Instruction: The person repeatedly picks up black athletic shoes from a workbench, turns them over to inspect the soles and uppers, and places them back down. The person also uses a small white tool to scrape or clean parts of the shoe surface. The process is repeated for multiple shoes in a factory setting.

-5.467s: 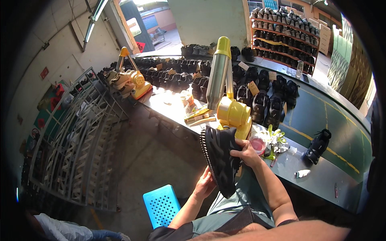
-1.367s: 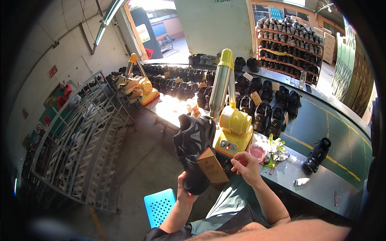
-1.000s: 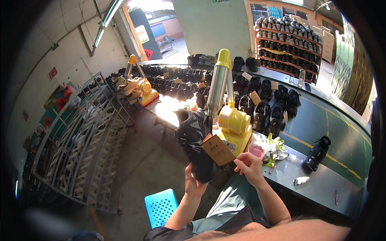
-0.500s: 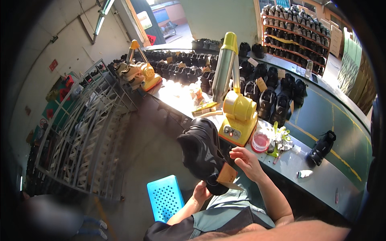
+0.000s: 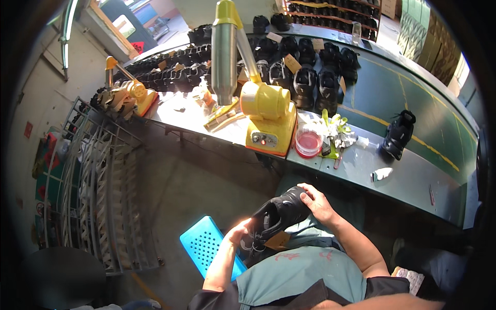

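Note:
A black shoe (image 5: 287, 207) is held low over my lap, in front of the green apron (image 5: 302, 271). At its left end my left hand (image 5: 237, 233) grips it, with the fingers partly behind the shoe. My right hand (image 5: 317, 204) is closed round the other end, thumb on the upper. The shoe's opening and laces show near the left hand. A tan paper tag (image 5: 278, 241) hangs against the shoe's near side.
A yellow machine with a metal cylinder (image 5: 266, 111) stands on the bench beside a red-and-clear tub (image 5: 308, 143). Another black shoe (image 5: 399, 135) lies on the green conveyor (image 5: 372, 93), beyond a white tube (image 5: 382, 174). A blue perforated stool (image 5: 202, 243) is at my left.
The shoe has come down toward my lap and turned. My right hand, apart from it before, now grips one end. The view has tilted downward.

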Demonstrator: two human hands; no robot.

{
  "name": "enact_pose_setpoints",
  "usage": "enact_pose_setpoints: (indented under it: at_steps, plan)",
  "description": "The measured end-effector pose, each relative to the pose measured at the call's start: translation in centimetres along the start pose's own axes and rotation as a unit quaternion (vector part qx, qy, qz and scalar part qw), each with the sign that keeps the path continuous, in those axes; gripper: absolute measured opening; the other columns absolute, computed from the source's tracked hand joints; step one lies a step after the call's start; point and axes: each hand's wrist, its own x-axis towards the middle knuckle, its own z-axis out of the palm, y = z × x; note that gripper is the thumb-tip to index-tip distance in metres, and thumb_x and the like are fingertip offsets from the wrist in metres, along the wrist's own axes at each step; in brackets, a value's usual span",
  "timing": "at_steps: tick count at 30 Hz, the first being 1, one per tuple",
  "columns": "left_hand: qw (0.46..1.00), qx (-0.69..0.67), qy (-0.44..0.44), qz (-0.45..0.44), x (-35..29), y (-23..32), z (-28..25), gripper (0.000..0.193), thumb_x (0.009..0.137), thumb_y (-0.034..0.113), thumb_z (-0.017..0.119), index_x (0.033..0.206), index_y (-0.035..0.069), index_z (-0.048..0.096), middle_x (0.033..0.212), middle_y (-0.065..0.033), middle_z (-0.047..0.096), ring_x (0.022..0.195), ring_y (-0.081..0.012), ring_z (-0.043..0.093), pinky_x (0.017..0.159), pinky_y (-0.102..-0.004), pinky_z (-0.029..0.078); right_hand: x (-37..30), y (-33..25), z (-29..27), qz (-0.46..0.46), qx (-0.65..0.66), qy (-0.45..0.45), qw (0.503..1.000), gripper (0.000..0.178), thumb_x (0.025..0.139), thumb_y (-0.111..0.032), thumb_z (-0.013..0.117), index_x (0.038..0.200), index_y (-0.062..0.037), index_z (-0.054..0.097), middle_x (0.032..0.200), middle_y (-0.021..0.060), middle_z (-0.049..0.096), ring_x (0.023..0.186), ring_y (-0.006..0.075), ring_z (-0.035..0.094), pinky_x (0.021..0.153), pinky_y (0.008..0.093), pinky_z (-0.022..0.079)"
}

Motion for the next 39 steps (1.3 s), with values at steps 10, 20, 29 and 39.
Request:
enact_pose_setpoints:
  at_steps: [10,20,29,39]
  plan:
    - [0.992,0.059,0.090,-0.062,1.3,-1.1,-0.6,0.075,0.086,0.030,0.086,0.146,-0.001,0.057,0.142,-0.0117,0.066,0.128,-0.0212,0.063,0.114,-0.0357,0.048,-4.4,2.8,-1.2,0.039,0.050,0.100,0.993,0.055,0.105,-0.042,0.068,0.142,-0.0043,0.053,0.114,0.0057,0.064,0.104,0.0133,0.059,0.097,0.0313,0.050]
    - [0.952,0.289,0.092,0.043,7.4,8.7,10.4,0.088,0.073,0.023,0.095,0.148,-0.003,0.057,0.139,-0.0106,0.066,0.130,-0.0209,0.061,0.116,-0.0372,0.044,-5.4,0.7,-5.3,0.067,0.195,0.106,0.973,0.059,0.102,-0.059,0.067,0.130,-0.0076,0.062,0.113,0.0008,0.066,0.104,0.0097,0.061,0.095,0.0281,0.050]
    - [0.882,0.454,0.058,0.110,9.6,9.4,13.7,0.081,0.076,0.011,0.092,0.149,0.002,0.058,0.136,-0.0096,0.068,0.121,-0.0168,0.065,0.107,-0.0355,0.052,-6.5,0.7,-9.4,0.083,0.240,0.106,0.961,0.060,0.101,-0.041,0.075,0.138,0.0040,0.061,0.129,0.0115,0.069,0.115,0.0182,0.068,0.104,0.0363,0.054]
    - [0.846,0.529,0.006,0.063,12.1,5.1,14.6,0.092,0.071,0.024,0.098,0.151,0.006,0.057,0.143,-0.0152,0.066,0.131,-0.0249,0.065,0.113,-0.0374,0.050,-10.5,0.6,-11.9,0.161,0.128,0.162,0.965,0.041,0.088,-0.030,0.085,0.109,0.0040,0.078,0.099,0.0069,0.078,0.088,0.0128,0.071,0.085,0.0300,0.058]
